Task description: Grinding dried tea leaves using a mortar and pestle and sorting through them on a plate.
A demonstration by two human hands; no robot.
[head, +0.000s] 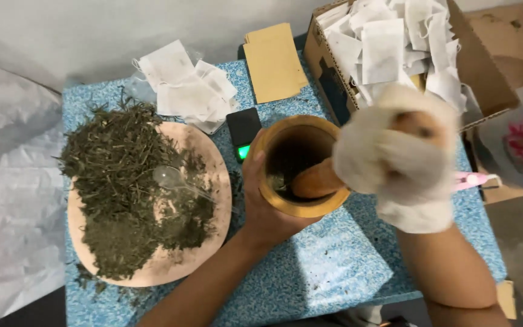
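Mortar (301,166) is looking heavy and stiff; my left hand (261,200) is gripping its rim, my gloved right hand (404,151), blurred, probably clutching the pestle (316,180).

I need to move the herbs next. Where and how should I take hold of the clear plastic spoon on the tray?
Grip the clear spoon by its handle, the thin end pointing right toward the wooden mortar. Its bowl lies to the upper left on the dried herbs, so come from above on the right, probably pinching the handle near the bare part of the tray.
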